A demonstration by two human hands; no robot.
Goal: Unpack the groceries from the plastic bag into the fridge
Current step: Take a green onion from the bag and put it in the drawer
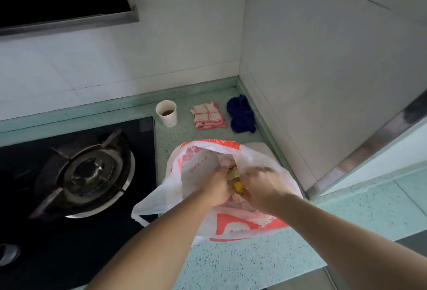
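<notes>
1. Both forearms enter from the bottom edge, nearest the camera, and meet inside the mouth of the plastic bag.
2. Left hand: fingers curled down among the contents. Whether they close on an item or on the bag cannot be told.
3. Right hand: blurred, fingers bent into the opening. Grip cannot be told either.
4. Groceries: only scraps show between the two hands, one yellow, one pale green, one pinkish. Items not identifiable.
5. Bag is white with orange-red print and stands open on the counter, just right of the stove. One loose handle hangs over the stove's edge.
6. Counter surface: pale green, speckled, running into a corner of white tiled walls.
7. Stove: black glass top, one round burner with a metal ring and pan supports.
8. Behind the bag, toward the back wall: paper cup upright, a little brown liquid at its bottom. Right of it a folded red-and-white checked cloth, then a crumpled dark blue cloth in the corner. All three well apart from the bag.
9. Upper left: range hood, dark underside, metal trim.
10. Right side: a metal-edged ledge slants across, beside the bag.
</notes>
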